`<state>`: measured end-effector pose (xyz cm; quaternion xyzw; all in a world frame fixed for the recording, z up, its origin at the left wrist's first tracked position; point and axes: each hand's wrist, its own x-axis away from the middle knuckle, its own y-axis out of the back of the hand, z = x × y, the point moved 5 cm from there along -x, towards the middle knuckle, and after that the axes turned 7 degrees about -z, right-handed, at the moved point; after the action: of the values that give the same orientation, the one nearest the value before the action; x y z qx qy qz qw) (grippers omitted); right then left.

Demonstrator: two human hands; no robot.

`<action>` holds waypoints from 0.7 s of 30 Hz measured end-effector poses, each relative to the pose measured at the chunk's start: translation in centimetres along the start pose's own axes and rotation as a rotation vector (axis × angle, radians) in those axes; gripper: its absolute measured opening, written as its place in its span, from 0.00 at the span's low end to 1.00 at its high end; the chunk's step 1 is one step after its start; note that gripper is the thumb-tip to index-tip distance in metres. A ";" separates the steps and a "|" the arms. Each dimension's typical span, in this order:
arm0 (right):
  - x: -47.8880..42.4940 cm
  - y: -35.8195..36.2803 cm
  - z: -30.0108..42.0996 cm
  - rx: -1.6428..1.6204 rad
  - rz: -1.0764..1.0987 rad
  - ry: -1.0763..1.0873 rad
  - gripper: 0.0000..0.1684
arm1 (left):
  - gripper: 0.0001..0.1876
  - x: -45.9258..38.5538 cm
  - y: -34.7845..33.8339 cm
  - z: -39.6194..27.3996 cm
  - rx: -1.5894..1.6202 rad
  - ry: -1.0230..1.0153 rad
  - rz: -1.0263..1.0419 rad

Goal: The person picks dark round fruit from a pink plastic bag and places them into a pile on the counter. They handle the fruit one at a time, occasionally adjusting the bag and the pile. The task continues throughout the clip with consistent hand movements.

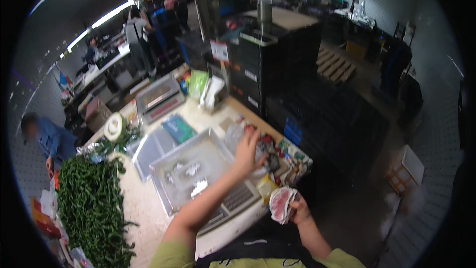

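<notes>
My left hand (pixel 248 154) is stretched out over a jumble of small packets and printed pieces (pixel 273 156) at the table's right edge. Its fingers are spread, and I see nothing held in them. My right hand (pixel 300 210), close to my body, grips a bundle of white-and-pink printed pieces (pixel 281 203), perhaps labels. Beside that bundle lies a yellow roll or packet (pixel 266 188). Under my left forearm, a shallow metal tray (pixel 219 152) rests on what looks like a weighing scale with a keypad (pixel 240 197).
A heap of long green peppers (pixel 89 208) covers the table's left side. Behind the tray are a teal packet (pixel 178 128), a tape roll (pixel 114 126) and a sealing-type machine (pixel 160 98). Black crates (pixel 245 78) stand stacked beyond. A person in blue (pixel 57 137) is at far left.
</notes>
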<state>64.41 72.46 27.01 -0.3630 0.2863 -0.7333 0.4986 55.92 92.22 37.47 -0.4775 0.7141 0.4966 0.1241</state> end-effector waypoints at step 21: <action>-4.8 -9.6 -7.0 0.978 0.420 0.076 0.22 | 0.20 19.6 6.8 -0.8 0.990 1.153 -0.243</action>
<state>54.80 80.67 29.31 0.0037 -0.0047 -0.6781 0.7349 40.57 80.96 29.07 -0.6248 0.7474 -0.2255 -0.0150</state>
